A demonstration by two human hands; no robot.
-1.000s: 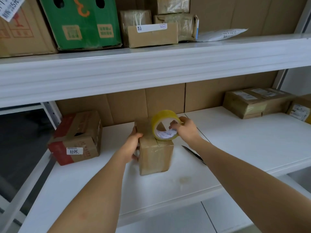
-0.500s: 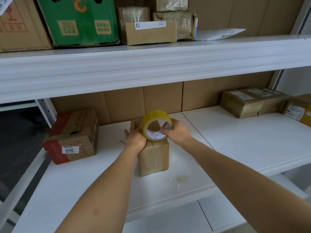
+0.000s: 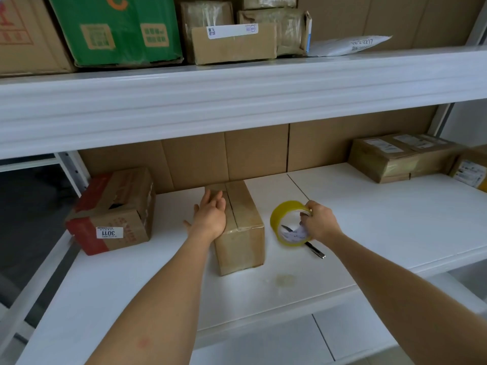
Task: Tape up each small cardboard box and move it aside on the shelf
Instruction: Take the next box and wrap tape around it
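Cardboard box [image 3: 238, 227] — under left hand [image 3: 210, 216].

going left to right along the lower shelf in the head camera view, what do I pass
Red-and-brown box with the 3011 label → left hand resting flat on the small cardboard box → yellow tape roll gripped by the right hand → stacked labelled parcels.

The left hand [image 3: 210, 216] covers part of the small box [image 3: 241, 233] top, the tape roll [image 3: 288, 223] hides most of a dark tool [image 3: 315, 252], and the box labels are too blurred to read.
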